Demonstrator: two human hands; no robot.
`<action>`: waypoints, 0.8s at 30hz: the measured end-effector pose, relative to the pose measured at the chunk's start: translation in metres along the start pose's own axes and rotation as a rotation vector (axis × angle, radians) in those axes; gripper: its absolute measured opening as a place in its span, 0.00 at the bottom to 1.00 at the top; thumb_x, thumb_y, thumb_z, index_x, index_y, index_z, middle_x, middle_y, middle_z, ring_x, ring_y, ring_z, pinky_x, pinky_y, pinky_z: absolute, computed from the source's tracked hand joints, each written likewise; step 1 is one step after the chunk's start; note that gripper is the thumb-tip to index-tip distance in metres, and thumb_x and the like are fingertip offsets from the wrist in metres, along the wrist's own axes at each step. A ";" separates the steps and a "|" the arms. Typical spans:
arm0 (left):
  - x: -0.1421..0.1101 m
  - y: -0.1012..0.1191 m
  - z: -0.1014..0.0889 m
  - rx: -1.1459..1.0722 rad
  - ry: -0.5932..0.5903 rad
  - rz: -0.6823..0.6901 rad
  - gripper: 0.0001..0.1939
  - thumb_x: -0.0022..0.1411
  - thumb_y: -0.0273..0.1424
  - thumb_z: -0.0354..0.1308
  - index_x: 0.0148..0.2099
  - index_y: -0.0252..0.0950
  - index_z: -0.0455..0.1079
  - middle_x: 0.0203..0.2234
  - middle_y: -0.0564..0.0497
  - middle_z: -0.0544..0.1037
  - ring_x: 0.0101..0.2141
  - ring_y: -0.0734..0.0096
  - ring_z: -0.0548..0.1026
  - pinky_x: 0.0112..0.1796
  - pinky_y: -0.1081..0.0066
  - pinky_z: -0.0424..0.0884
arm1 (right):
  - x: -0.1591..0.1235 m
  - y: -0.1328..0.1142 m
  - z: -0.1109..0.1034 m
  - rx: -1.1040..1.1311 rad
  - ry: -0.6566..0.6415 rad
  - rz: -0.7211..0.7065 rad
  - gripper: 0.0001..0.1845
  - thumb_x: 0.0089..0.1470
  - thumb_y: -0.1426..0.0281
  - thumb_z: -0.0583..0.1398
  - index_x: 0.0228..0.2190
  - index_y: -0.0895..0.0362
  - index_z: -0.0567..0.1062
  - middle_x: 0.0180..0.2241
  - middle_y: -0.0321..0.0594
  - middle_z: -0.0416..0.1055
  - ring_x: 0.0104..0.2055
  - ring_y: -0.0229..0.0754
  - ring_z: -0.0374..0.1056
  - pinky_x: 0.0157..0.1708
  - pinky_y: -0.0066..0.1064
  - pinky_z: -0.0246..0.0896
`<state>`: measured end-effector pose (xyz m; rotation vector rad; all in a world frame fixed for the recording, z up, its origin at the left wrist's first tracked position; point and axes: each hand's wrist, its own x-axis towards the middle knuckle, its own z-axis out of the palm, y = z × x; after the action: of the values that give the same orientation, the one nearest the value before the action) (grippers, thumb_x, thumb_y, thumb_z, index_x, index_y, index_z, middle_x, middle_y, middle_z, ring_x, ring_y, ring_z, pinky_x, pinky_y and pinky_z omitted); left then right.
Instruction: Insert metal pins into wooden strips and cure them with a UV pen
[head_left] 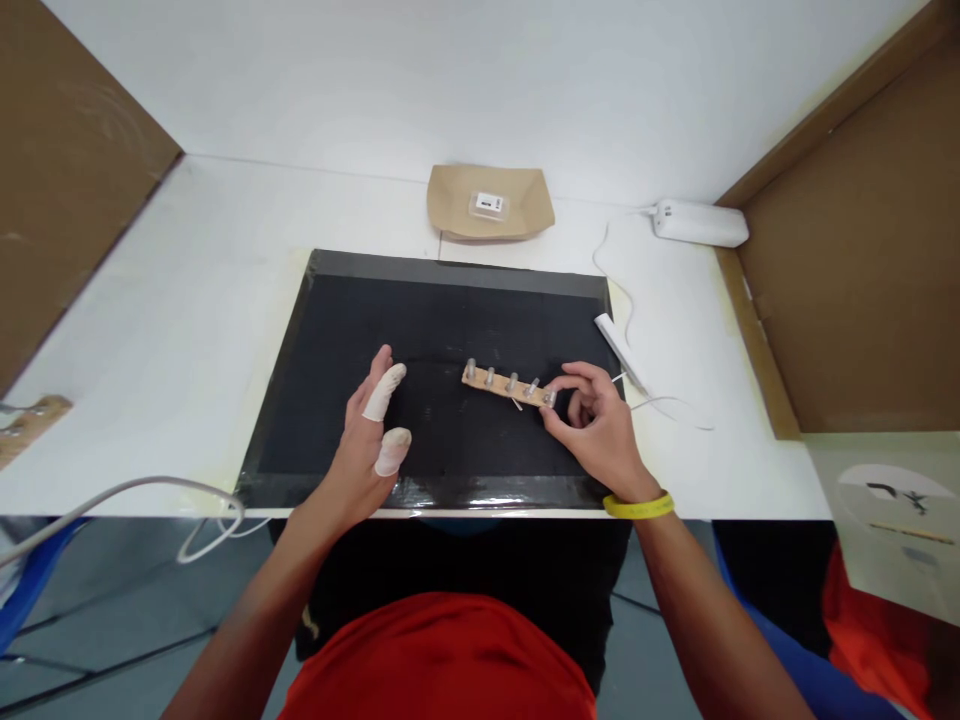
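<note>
A narrow wooden strip with several small clear cylinders standing along it lies slanted over the black mat. My right hand pinches the strip's right end between thumb and index finger, at the last cylinder. A thin white piece shows just below the strip's middle. To the left, my left hand is held over the mat, apart from the strip. Its thumb and index finger wear white finger cots and stand apart with nothing between them.
Behind the mat stands a brown paper tray with a small clear box in it. A white bar lies by the mat's right edge, near a cable. A white power bank-like block sits at the back right. Brown panels flank both sides.
</note>
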<state>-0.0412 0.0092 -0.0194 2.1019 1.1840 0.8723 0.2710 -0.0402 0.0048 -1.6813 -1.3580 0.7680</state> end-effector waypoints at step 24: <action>-0.001 0.001 0.001 0.000 0.010 0.007 0.38 0.76 0.59 0.39 0.79 0.50 0.46 0.77 0.39 0.50 0.74 0.47 0.54 0.71 0.45 0.52 | -0.006 -0.011 0.012 -0.037 0.025 0.034 0.24 0.53 0.67 0.66 0.51 0.50 0.68 0.40 0.34 0.80 0.21 0.33 0.58 0.24 0.31 0.58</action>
<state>-0.0405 0.0080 -0.0194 2.1059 1.1821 0.8865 0.2545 -0.0423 0.0090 -1.7414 -1.3374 0.7426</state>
